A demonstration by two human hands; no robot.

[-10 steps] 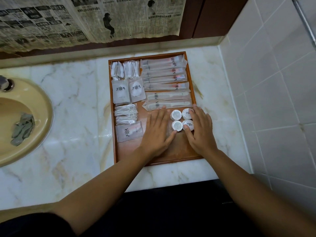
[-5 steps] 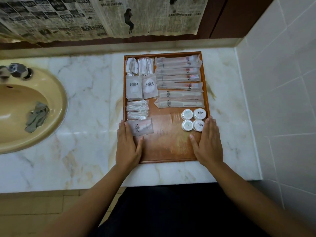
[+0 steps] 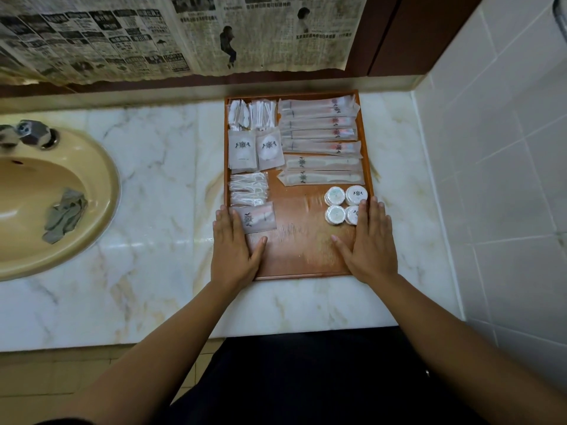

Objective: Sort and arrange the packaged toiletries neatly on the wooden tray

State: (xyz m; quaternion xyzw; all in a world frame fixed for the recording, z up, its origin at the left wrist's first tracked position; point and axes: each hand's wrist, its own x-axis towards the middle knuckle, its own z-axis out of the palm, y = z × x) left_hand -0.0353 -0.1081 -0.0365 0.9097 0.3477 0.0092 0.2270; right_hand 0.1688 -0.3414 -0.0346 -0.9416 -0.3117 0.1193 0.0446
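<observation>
Tray point(image 3: 302, 250): left hand point(image 3: 234, 251), right hand point(image 3: 369, 248) (flat)

I am standing at a bathroom vanity: a beige sink point(image 3: 112, 191) with a metal tap point(image 3: 33, 134) is sitting in the marble tabletop point(image 3: 159, 179), white tiles point(image 3: 506, 148) are covering the wall, and wrapped toiletries point(image 3: 319, 133) are lying on a wooden tray point(image 3: 306, 256).

Left hand point(image 3: 234, 253), right hand point(image 3: 372, 253) onto tray point(image 3: 306, 253) edges

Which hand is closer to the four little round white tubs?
Right. The right hand has its fingertips at the round tubs; the left hand rests across the tray, on its left edge, well apart from them.
</observation>
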